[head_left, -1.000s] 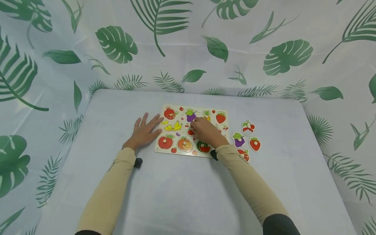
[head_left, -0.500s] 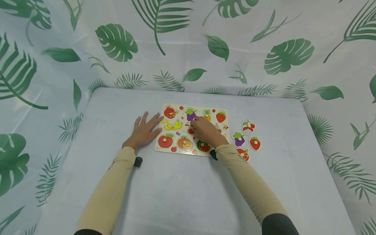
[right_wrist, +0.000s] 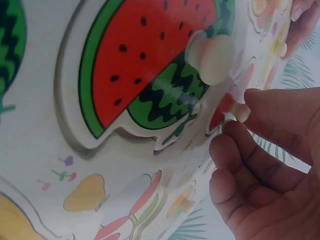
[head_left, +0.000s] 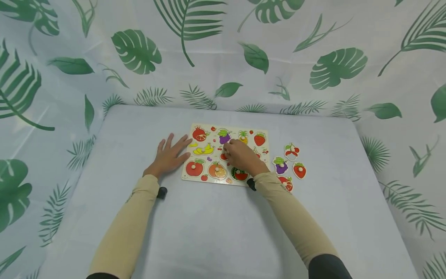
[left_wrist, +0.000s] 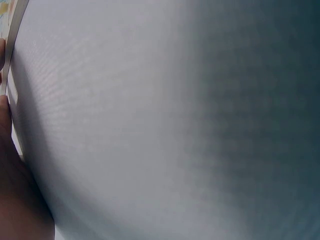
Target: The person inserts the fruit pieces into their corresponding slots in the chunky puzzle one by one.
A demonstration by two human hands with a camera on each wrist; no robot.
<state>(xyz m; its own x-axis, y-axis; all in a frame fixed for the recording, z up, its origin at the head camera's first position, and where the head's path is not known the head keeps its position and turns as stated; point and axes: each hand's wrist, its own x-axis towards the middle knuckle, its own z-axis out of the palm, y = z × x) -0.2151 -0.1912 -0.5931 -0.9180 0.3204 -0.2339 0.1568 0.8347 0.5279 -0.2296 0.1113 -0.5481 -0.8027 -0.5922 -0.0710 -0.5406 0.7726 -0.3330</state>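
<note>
A cream rectangular puzzle board printed with fruits (head_left: 235,183) is laid on a bench covered in pale cloth (head_left: 209,224), and its left edge is touched by the spread, straightened fingers of the left hand (head_left: 166,159). A small red fruit piece (right_wrist: 216,117) at the middle of the board is held by the right hand (head_left: 242,157): its pale rounded knob (right_wrist: 242,112) is pinched between the curled fingers (right_wrist: 225,150). Whether that piece is fully seated cannot be told, as it is partly hidden.

Along the board's near side, a red apple piece with a knob (head_left: 194,167), an orange fruit piece with a knob (head_left: 217,170) and a red-and-green watermelon piece with a knob (head_left: 239,174) are lined up from left to right. Above the apple piece, a yellow banana piece (head_left: 203,149) is seen.

Just beyond the board's right edge, four loose pieces are grouped on the cloth: a red cherry piece (head_left: 292,151), a purple grape piece (head_left: 280,166), a red strawberry piece (head_left: 299,170) and a red cut-fruit piece (head_left: 287,183), the last partly covered by the beige right sleeve (head_left: 292,217). Behind the bench, a white backdrop with green leaves (head_left: 209,46) is hung.
</note>
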